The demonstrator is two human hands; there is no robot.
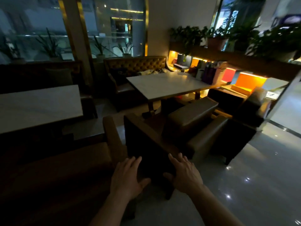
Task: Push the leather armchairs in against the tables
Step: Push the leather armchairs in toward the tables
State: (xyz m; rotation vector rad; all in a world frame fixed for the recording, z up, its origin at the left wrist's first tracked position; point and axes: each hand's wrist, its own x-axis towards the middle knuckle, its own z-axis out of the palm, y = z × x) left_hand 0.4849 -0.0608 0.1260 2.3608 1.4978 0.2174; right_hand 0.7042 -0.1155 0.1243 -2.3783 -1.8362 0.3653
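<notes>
Both hands, left [126, 176] and right [184, 172], lie flat-fingered against the armchair [146, 144] back.

Both forearms bare, reaching forward toward the armchair [151, 154] back. Left hand [126, 178] and right hand [184, 173] palm-down, fingers straight and spread, thumbs angled inward, flanking its dark back panel. Contact unclear in low light.

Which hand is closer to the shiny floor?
Right. The right hand is at the armchair back's edge that borders the shiny floor. The left hand is at the back's other side, farther from it.
</notes>
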